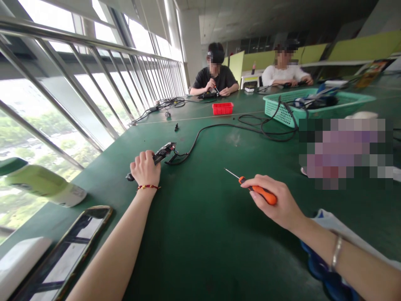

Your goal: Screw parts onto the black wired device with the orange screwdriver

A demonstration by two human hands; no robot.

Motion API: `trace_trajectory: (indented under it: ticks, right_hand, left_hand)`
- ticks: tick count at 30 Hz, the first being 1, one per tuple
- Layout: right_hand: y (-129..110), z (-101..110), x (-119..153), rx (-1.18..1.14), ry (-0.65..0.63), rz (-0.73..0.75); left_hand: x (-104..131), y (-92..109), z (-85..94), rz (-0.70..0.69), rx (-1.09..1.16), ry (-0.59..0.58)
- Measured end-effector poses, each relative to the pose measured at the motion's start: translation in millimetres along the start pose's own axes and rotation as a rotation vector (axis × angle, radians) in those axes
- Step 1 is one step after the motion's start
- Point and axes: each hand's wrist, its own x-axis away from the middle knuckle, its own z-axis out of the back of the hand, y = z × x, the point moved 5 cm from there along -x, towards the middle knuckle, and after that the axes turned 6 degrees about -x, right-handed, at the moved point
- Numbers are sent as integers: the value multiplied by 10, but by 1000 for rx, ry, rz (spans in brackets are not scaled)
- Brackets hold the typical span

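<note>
My left hand is wrapped round a black elongated device on the green table. The device's far end shows exposed inner parts, and a black cable runs from it to the right. In my right hand is an orange and black screwdriver, its thin metal shaft pointing up and left over the table. Shaft and device are well apart. A small black piece lies beyond the device.
Left stand a green-capped bottle, a phone and a white box. Farther off are a red tray, a teal basket with cables, and two people seated across the table. Blue and white fabric lies under my right forearm.
</note>
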Motion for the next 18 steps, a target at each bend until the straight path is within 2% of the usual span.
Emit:
trace_trajectory:
  ticks: [5, 8, 10, 13, 15, 18]
  right_hand:
    - [65, -15, 3, 9, -2, -61]
    - [86, -12, -4, 24, 35, -85]
    - [104, -3, -4, 39, 69, -109]
    - [140, 19, -2, 22, 123, -145]
    - [154, 36, -3, 16, 152, -147]
    - [160, 75, -6, 69, 215, -124]
  left_hand:
    - [12, 19, 22, -6, 38, 51]
    - [30, 96, 77, -107, 48, 181]
    - [73, 223, 135, -253, 75, 279]
    - [222, 559, 257, -571, 163, 346]
    - [378, 837, 358, -780, 247, 313]
    - [636, 1217, 531, -981, 332, 260]
